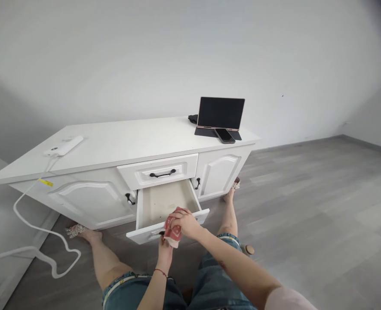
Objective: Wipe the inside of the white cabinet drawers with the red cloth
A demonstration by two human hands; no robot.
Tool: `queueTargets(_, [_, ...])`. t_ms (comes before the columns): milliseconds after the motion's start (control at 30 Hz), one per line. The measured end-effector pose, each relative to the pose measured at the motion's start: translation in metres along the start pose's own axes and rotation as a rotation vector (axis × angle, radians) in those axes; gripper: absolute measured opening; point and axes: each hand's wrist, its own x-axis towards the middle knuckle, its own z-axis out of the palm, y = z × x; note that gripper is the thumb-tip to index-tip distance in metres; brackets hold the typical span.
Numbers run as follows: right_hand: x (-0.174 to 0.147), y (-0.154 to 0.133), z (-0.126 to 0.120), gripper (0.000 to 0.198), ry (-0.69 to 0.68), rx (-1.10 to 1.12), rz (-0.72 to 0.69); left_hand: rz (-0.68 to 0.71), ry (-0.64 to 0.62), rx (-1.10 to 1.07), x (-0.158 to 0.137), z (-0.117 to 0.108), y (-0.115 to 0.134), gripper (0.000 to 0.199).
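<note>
**Two hands at an open drawer, one red cloth**

Seen from above, one person sits on a grey floor [306, 206] facing a white sideboard [122, 142], legs stretched to either side of it. One red and white cloth [173, 230] sits at the front edge of the lower drawer [164, 202], which is pulled out. The right hand [184, 221] lies over the top of the cloth with fingers curled around it, gripping it. The left hand [164, 252] is just below, under the cloth and against the drawer front; the cloth hides its fingers, so whether they grip cannot be told. A thin red band circles the left wrist.

The sideboard has two drawers: the open one and one shut drawer [158, 172] above it with a black handle. Two doors flank them, one left door [90, 200] and one right door [218, 172], each with a small black knob.

On top stand one dark tablet [221, 113], propped upright with a blank screen, and one phone [224, 135] lying flat just in front of it. Near the left end lies one white device [64, 146], with one white cable [32, 224] trailing down to the floor. A yellow tag is on the cable; its writing is too small to read. No other writing is legible.
</note>
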Motion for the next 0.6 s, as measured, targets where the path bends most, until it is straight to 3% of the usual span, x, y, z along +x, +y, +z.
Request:
queueTargets(167, [-0.056,0.037,0.010,0.021,0.313,-0.037,0.116,-0.128,0.052,-0.035,0.003,-0.013,0.001,0.025])
queueTargets(333, [-0.092,0.050,0.039,0.041,0.600,-0.026,0.450,-0.125,0.036,-0.006,0.005,-0.012,-0.001,0.021])
queueTargets(433, [-0.090,0.049,0.063,0.046,0.788,0.140,0.584,-0.123,0.046,0.023,0.004,-0.009,-0.001,0.019])
queueTargets(600, [-0.060,0.051,0.100,0.029,1.092,0.620,0.849,-0.125,0.094,0.040,0.004,-0.007,0.000,0.020])
